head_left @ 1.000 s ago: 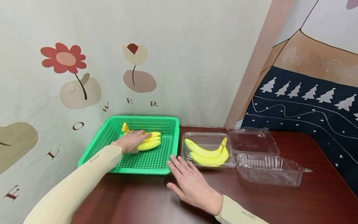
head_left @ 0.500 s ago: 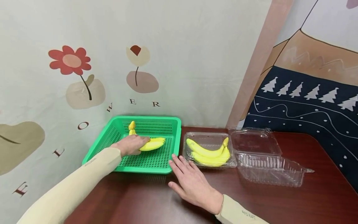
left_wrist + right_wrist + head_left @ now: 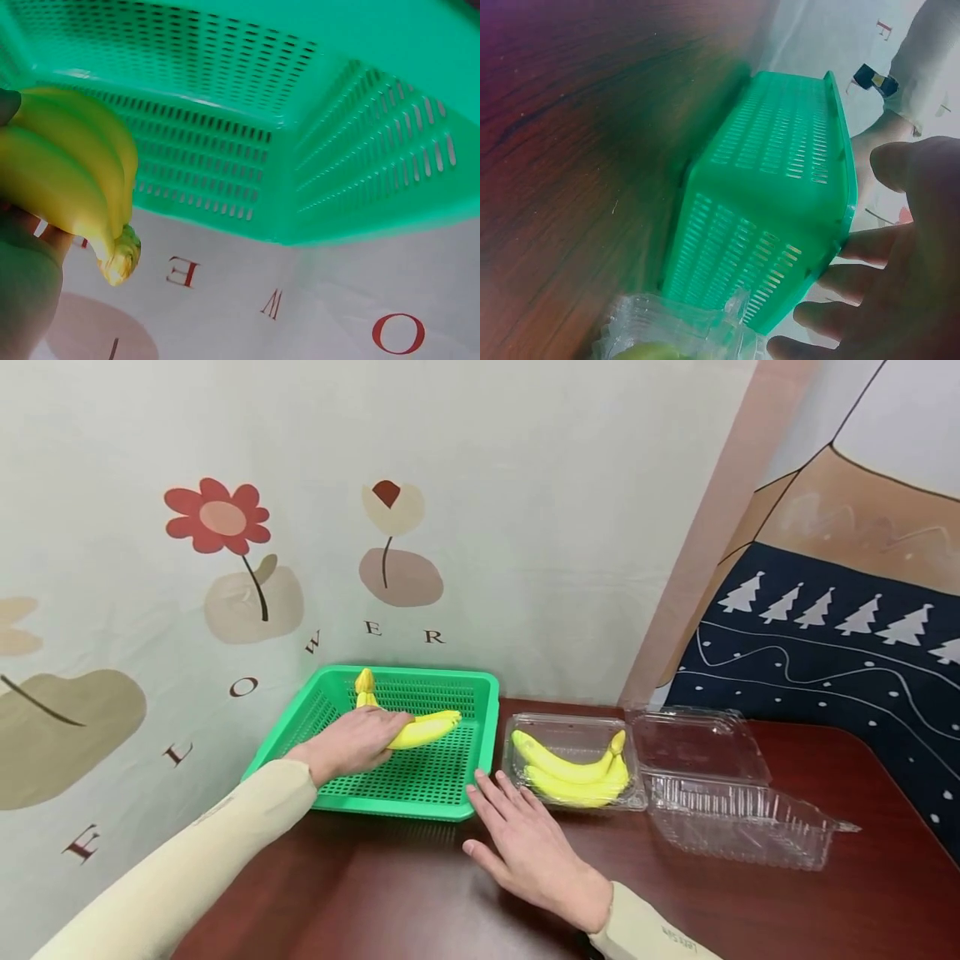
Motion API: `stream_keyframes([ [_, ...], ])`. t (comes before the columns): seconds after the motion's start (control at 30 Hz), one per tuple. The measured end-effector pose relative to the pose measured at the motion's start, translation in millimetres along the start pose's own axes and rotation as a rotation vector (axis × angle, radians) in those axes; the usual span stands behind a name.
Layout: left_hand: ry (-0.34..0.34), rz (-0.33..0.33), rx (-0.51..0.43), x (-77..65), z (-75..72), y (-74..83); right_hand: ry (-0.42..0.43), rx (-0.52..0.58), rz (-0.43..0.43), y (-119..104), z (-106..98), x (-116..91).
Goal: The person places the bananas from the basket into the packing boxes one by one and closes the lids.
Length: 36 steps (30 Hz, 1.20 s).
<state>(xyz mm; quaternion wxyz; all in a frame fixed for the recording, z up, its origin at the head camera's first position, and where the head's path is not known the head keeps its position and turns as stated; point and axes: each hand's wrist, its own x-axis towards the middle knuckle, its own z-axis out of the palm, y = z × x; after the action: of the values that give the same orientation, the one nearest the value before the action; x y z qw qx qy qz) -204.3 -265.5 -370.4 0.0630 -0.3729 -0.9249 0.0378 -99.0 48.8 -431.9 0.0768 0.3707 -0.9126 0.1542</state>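
A bunch of yellow bananas [image 3: 426, 730] is gripped by my left hand [image 3: 356, 745], over the green basket [image 3: 483, 760]. The stem end sticks up behind the hand; in the left wrist view the bunch [image 3: 71, 154] shows several fruits joined at a brownish stem. My right hand [image 3: 528, 847] has its fingers straight and spread, the fingertips by the basket's front right corner and the near edge of a clear plastic box [image 3: 637, 793]. Whether they touch the basket I cannot tell. A second bunch of bananas [image 3: 573, 777] lies inside that box.
Right of the filled box stands another clear clamshell box [image 3: 750, 831], its lid [image 3: 697, 747] folded back. Everything stands on a dark red-brown table [image 3: 390, 893]. A printed cloth wall [image 3: 555, 527] rises right behind the basket.
My left hand has gripped the bananas and raised them from the basket's floor, the tips now tilting up. The right hand stays in place by the basket corner. The head view has shifted slightly left.
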Motion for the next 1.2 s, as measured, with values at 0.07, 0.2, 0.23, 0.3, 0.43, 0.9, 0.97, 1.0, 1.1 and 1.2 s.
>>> stream_keyframes([
  [0.07,0.023,0.001,0.006,1.5,-1.2,3.1,0.010,-0.005,0.002,1.2,-1.8,-3.4],
  [0.2,0.082,0.018,0.013,4.8,-5.5,10.5,0.038,-0.022,0.006,4.0,-7.7,-11.7],
  [0.23,0.098,0.025,0.016,5.8,-7.4,12.6,0.048,-0.026,0.008,4.7,-9.8,-13.9],
  [0.3,0.125,0.033,0.016,8.0,-11.4,16.9,0.068,-0.035,0.009,6.5,-14.4,-18.4],
  [0.43,0.158,0.032,0.019,11.5,-19.2,24.4,0.110,-0.047,0.013,10.8,-26.0,-27.8],
  [0.9,0.263,0.082,0.068,20.3,-33.5,48.7,0.203,-0.123,0.079,32.3,-61.5,-64.4],
  [0.97,0.270,0.081,0.064,22.9,-35.3,52.4,0.214,-0.137,0.085,36.3,-64.8,-69.6],
  [1.0,0.275,0.081,0.060,24.5,-36.0,54.3,0.221,-0.143,0.087,38.3,-66.5,-72.3],
  [1.1,0.286,0.083,0.037,30.0,-38.3,61.0,0.245,-0.161,0.101,44.0,-72.0,-81.1],
  [1.2,0.296,0.088,0.035,36.4,-40.6,69.3,0.262,-0.169,0.136,50.7,-79.4,-91.8],
])
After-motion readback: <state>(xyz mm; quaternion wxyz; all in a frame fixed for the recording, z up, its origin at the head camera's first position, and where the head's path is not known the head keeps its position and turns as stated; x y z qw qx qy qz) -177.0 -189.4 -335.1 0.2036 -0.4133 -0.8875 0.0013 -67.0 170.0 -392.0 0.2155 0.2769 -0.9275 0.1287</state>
